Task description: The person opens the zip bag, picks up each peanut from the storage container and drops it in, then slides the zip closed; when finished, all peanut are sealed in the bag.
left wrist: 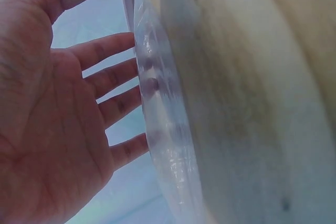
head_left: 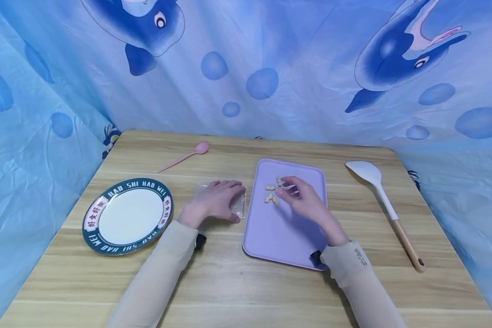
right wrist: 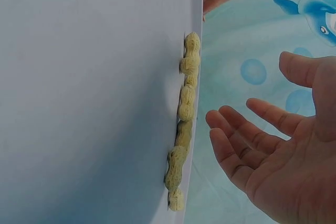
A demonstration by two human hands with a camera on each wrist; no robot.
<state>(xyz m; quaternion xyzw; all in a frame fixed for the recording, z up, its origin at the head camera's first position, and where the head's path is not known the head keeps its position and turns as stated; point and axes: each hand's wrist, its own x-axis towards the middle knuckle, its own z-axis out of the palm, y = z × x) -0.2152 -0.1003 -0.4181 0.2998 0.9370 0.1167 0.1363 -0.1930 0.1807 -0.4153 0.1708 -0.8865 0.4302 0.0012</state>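
Several peanuts in their shells [head_left: 269, 197] lie together on the far half of a purple tray [head_left: 270, 237]. Above them hovers my right hand [head_left: 305, 200], its fingers loosely bent. The right wrist view shows that hand's palm with nothing in it, and peanuts [right wrist: 187, 103] in a row beyond its fingertips. Left of the tray, my left hand [head_left: 215, 200] is spread over a clear plastic bag [head_left: 238, 206], covering much of it. In the left wrist view its fingertips touch the bag [left wrist: 165, 119] against the table.
A white plate with a green lettered rim [head_left: 169, 207] sits at the left. Behind it lies a pink spoon [head_left: 202, 148]. On the right is a white cooking spatula with a wooden handle [head_left: 406, 241]. A blue dolphin-print curtain [head_left: 303, 114] hangs behind the wooden table [head_left: 229, 291].
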